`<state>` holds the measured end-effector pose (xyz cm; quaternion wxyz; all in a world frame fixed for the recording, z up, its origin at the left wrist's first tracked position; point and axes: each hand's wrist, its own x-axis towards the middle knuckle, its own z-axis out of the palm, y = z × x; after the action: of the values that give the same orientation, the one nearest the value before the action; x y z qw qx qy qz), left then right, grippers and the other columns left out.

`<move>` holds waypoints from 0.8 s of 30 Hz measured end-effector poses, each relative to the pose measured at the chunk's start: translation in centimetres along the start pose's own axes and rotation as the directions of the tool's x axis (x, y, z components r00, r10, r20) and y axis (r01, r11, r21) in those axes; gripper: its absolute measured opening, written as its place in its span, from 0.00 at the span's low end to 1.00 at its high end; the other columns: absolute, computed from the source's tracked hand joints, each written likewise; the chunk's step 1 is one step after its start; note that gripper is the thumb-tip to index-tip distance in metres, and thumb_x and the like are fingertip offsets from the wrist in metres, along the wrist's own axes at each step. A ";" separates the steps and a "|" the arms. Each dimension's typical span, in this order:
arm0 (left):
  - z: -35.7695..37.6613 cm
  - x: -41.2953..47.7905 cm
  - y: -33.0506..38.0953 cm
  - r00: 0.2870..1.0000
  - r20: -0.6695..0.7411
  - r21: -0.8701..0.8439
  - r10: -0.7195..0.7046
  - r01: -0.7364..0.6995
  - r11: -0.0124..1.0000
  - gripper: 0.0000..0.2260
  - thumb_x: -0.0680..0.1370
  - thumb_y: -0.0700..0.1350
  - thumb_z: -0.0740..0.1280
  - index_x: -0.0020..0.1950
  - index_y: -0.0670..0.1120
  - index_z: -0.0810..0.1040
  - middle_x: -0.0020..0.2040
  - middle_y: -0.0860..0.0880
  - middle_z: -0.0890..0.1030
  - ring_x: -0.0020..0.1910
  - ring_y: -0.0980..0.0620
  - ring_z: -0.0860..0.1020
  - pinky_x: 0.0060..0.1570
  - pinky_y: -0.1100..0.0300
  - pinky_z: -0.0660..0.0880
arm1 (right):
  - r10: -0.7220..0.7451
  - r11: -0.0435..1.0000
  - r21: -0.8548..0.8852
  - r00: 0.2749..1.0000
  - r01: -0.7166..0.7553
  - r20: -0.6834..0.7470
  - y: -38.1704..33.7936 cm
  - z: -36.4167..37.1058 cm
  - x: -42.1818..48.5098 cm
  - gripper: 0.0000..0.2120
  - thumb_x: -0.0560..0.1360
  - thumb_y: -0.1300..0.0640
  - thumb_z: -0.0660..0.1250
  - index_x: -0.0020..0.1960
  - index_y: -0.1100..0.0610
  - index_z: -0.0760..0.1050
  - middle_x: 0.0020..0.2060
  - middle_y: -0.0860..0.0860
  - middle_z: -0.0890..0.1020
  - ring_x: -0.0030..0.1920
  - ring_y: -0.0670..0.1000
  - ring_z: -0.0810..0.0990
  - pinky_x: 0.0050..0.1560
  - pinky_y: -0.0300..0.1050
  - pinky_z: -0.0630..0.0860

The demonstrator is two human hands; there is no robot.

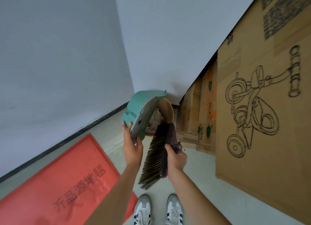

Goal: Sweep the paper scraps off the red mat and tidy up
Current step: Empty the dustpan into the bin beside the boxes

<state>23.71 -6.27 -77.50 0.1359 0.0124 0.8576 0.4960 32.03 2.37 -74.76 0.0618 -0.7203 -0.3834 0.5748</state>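
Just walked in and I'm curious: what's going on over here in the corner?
A person is emptying a sweep-up. Their left hand tips a green dustpan over a yellow-rimmed bin in the corner, where paper scraps already lie. Their right hand holds a hand broom by its handle, bristles near the bin's edge. The red mat on the floor to the left shows no scraps on the part in view. Cardboard boxes lean along the right.

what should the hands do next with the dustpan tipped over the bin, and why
Probably give the dustpan a small shake or a stroke with the brush. The left hand holds it tilted steeply over the yellow bin, where paper scraps already lie, and the right hand holds the brush close by. Any stuck scraps would then drop.
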 end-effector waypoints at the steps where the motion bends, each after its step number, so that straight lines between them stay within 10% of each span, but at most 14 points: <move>1: -0.1 0.1 0.2 1.000 0.002 0.006 -0.005 0.005 1.000 0.42 0.77 0.32 0.62 0.75 0.70 0.47 0.73 0.59 0.68 0.70 0.52 0.71 0.65 0.59 0.70 | -0.001 1.000 0.001 1.000 0.001 0.003 0.0 0.0 0.0 0.08 0.72 0.56 0.73 0.48 0.58 0.79 0.44 0.54 0.83 0.48 0.57 0.81 0.55 0.52 0.79; 18: -0.6 0.9 0.1 1.000 0.003 -0.037 -0.031 0.031 0.999 0.38 0.78 0.32 0.62 0.79 0.59 0.50 0.69 0.59 0.70 0.67 0.56 0.72 0.57 0.78 0.65 | -0.016 1.000 -0.026 1.000 0.016 0.021 -0.5 0.3 0.4 0.12 0.71 0.54 0.75 0.50 0.60 0.81 0.44 0.55 0.85 0.47 0.58 0.83 0.55 0.57 0.80; 24: -1.1 0.9 0.4 0.989 -0.096 -0.108 -0.113 0.103 0.989 0.37 0.76 0.31 0.63 0.79 0.55 0.54 0.69 0.58 0.71 0.66 0.54 0.73 0.63 0.66 0.68 | -0.122 0.990 -0.065 0.990 0.127 0.075 -0.6 0.6 0.4 0.11 0.72 0.54 0.74 0.51 0.59 0.81 0.45 0.53 0.85 0.48 0.56 0.83 0.57 0.54 0.79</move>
<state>22.54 -6.87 -76.80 0.1192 -0.0662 0.8362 0.5313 31.19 2.83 -74.92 0.0589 -0.6756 -0.4494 0.5814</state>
